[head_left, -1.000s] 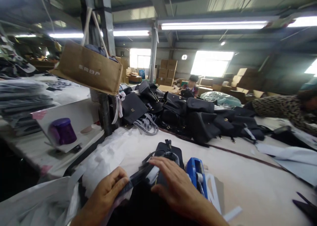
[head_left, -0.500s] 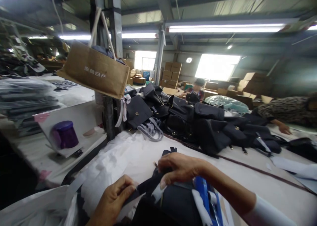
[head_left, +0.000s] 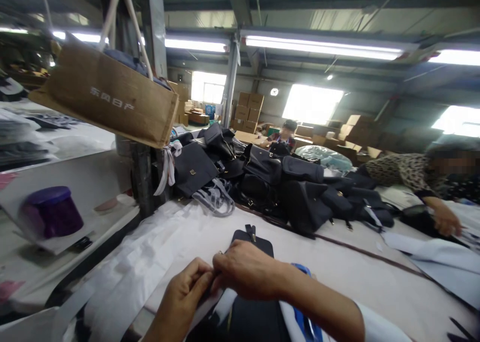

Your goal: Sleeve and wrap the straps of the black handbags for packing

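A black bag [head_left: 258,314] lies in front of me at the lower middle, its upper part with a small zip pull showing beyond my right hand. My left hand [head_left: 183,292] is closed in a pinch on a dark strap at the bag's left side. Right against it, my right hand [head_left: 249,269] reaches across the bag, its fingers bent closed on the same strap. Most of the strap is hidden by the fingers. White wrapping shows on the bag near my right hand, and a blue item [head_left: 305,324] is beside the bag.
Several black bags [head_left: 262,164] are heaped along the far side of the table [head_left: 348,277]. Thin white sheets [head_left: 146,262] spread on the left. A brown tote bag [head_left: 108,97] hangs from a post; a purple container [head_left: 54,212] stands left. A co-worker's hand [head_left: 446,219] is at right.
My right hand has moved left and down to meet my left hand at the strap. The view has turned right, and the bag's top with its zip pull shows more.
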### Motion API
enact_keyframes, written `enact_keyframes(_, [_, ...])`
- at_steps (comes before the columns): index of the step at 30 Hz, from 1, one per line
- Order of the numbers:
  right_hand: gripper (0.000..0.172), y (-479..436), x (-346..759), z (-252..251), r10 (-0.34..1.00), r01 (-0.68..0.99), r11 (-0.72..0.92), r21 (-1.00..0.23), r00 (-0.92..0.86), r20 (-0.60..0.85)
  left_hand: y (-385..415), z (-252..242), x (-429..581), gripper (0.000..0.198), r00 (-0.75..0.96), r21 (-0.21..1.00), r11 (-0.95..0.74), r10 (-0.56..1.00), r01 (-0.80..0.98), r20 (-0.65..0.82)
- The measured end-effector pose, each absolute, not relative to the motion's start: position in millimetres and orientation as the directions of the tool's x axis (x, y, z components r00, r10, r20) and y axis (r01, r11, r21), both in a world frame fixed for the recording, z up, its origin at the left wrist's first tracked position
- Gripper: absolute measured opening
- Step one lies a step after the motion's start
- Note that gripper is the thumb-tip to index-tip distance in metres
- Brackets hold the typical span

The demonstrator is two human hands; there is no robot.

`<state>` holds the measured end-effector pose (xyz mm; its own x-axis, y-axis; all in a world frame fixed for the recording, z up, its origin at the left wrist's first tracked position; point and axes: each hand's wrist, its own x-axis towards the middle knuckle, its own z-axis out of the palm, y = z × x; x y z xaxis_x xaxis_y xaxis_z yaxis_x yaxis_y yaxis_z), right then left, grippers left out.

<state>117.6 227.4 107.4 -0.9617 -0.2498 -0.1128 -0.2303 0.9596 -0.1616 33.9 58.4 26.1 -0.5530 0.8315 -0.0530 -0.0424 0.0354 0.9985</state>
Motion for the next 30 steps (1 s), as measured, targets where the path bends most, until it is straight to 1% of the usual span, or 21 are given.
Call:
enact_keyframes(1, [0.029,230,117,105,-0.258,-0.23,0.951,-0.206,-0.959,-0.116,59,24,33,0.031,-0.568,0.998,0.053,0.822,-0.017,-0.054])
enact_keyframes(3, [0.039,243,117,103,-0.279,-0.212,0.914,-0.346,-0.947,-0.156,57,19,30,0.032,-0.591,0.991,0.105,0.806,0.077,-0.04])
enact_keyframes(5, [0.038,263,117,104,-0.303,-0.144,0.857,-0.495,-0.918,-0.257,50,13,22,0.033,-0.61,0.968,0.155,0.792,0.199,-0.001])
enact_keyframes(6, [0.037,274,117,105,-0.306,-0.093,0.832,-0.548,-0.899,-0.312,46,10,17,0.033,-0.62,0.952,0.178,0.784,0.247,0.014])
enact_keyframes(8, [0.036,293,116,105,-0.291,0.004,0.796,-0.605,-0.874,-0.389,39,5,8,0.034,-0.647,0.925,0.228,0.762,0.303,0.024])
enact_keyframes(9, [0.035,301,115,105,-0.271,0.029,0.792,-0.61,-0.879,-0.393,37,4,4,0.034,-0.662,0.916,0.246,0.749,0.318,0.028])
enact_keyframes(11, [0.032,308,112,104,-0.239,0.023,0.792,-0.609,-0.908,-0.344,36,5,0,0.034,-0.675,0.912,0.263,0.738,0.316,0.022])
enact_keyframes(14, [0.029,301,106,106,-0.258,-0.072,0.813,-0.578,-0.934,-0.246,45,11,4,0.034,-0.666,0.934,0.248,0.746,0.257,-0.015])
enact_keyframes(15, [0.028,296,104,108,-0.263,-0.098,0.832,-0.546,-0.936,-0.232,50,13,6,0.033,-0.662,0.942,0.241,0.749,0.233,-0.028])
enact_keyframes(17, [0.026,285,98,111,-0.252,-0.131,0.887,-0.443,-0.941,-0.226,61,15,11,0.033,-0.653,0.96,0.217,0.756,0.179,-0.049])
enact_keyframes(19, [0.025,277,91,113,-0.214,-0.122,0.931,-0.344,-0.947,-0.241,71,12,13,0.032,-0.648,0.978,0.175,0.759,0.114,-0.061])
enact_keyframes(20, [0.026,275,89,112,-0.195,-0.11,0.942,-0.317,-0.949,-0.247,75,9,13,0.032,-0.648,0.985,0.153,0.759,0.075,-0.068])
enact_keyframes(22, [0.029,275,86,107,-0.169,-0.081,0.943,-0.324,-0.952,-0.255,81,1,11,0.032,-0.655,0.993,0.117,0.75,-0.005,-0.092])
enact_keyframes(24, [0.031,280,88,101,-0.161,-0.06,0.924,-0.377,-0.956,-0.244,83,-6,9,0.031,-0.654,0.991,0.087,0.745,-0.099,-0.131])
enact_keyframes(27, [0.03,287,96,95,-0.157,-0.041,0.898,-0.438,-0.959,-0.234,84,-10,9,0.025,-0.619,0.971,0.035,0.765,-0.238,-0.179])
enact_keyframes(28, [0.031,287,98,94,-0.151,-0.031,0.895,-0.445,-0.96,-0.236,84,-10,10,0.023,-0.608,0.964,0.023,0.772,-0.264,-0.185])
enact_keyframes(30, [0.041,284,103,92,-0.125,-0.003,0.897,-0.443,-0.961,-0.246,84,-7,13,0.019,-0.606,0.963,0.02,0.773,-0.27,-0.186])
